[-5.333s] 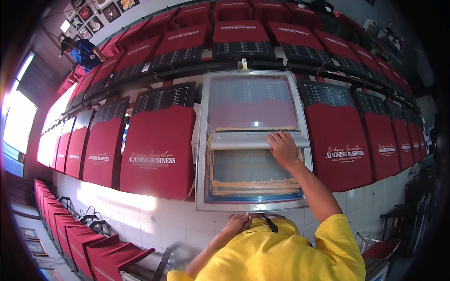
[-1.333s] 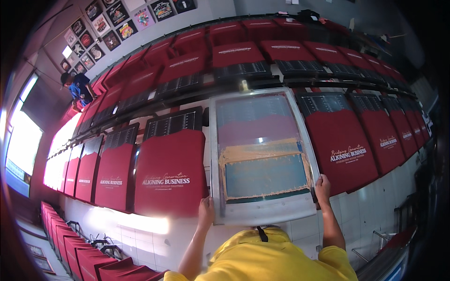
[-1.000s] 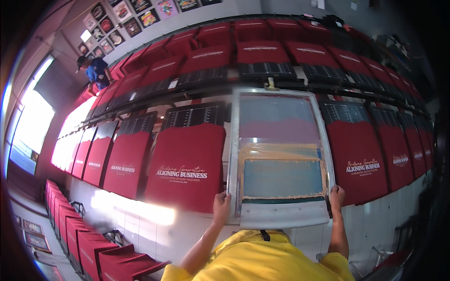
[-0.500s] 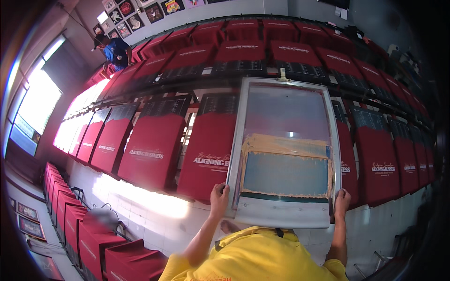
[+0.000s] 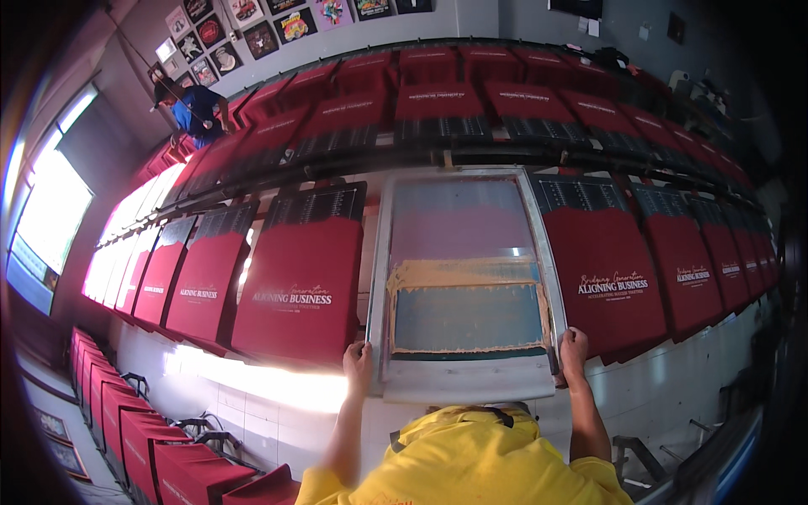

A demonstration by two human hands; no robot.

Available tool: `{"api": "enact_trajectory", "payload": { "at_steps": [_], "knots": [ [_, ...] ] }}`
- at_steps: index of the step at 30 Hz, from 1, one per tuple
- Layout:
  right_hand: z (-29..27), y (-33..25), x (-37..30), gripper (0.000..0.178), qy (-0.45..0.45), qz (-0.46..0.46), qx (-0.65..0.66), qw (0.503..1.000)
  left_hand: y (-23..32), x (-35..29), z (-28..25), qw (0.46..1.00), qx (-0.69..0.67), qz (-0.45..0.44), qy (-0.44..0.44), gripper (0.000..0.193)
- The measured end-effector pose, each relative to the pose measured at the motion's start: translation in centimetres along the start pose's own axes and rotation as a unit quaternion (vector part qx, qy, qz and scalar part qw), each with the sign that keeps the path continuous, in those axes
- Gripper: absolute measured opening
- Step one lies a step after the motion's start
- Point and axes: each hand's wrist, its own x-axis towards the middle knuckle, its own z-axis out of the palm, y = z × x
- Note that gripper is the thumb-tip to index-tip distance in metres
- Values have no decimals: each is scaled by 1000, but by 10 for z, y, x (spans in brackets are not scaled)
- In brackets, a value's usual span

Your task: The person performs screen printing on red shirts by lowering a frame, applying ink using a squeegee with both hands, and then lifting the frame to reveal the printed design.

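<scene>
Bright window (image 5: 52,220), grey wall (image 5: 526,25), tiled floor (image 5: 273,421)

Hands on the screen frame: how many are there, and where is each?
2: the left hand grips the left edge of the screen frame, and the right hand its right edge, both near the lower end. None seems hidden.

The left hand (image 5: 357,364) and right hand (image 5: 574,352) grip opposite sides of a metal screen-printing frame (image 5: 544,252) near its close end. Tan ink (image 5: 463,271) borders a blue-green rectangle (image 5: 467,321) on the mesh (image 5: 463,220), and a pale grey squeegee (image 5: 468,384) lies along the near edge. Printed maroon garments (image 5: 295,273) on black pallets (image 5: 316,202) flank the frame; a person in blue (image 5: 198,109) stands at upper left.
</scene>
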Motion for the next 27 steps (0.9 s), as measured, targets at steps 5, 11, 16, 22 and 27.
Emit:
{"api": "enact_trajectory", "payload": {
  "at_steps": [5, 11, 16, 22, 27],
  "knots": [
    [6, -41, 6, 33, -74, 16, -18, 997, -18, 26, -4, 999, -24, 16, 19, 43],
    [24, -31, 9, 32, 21, -32, -21, 999, 4, 44, -7, 1000, -19, 6, -22, 44],
    [27, -36, 15, 32, -23, 16, -18, 999, -6, 49, -7, 999, -34, -14, -28, 39],
    [38, -25, 11, 28, 52, -51, -15, 997, -2, 42, -8, 997, -78, -21, -21, 31],
    [31, -32, 15, 26, -37, 10, 12, 999, 26, 45, -22, 996, -18, -31, -78, 25]
  ]
}}
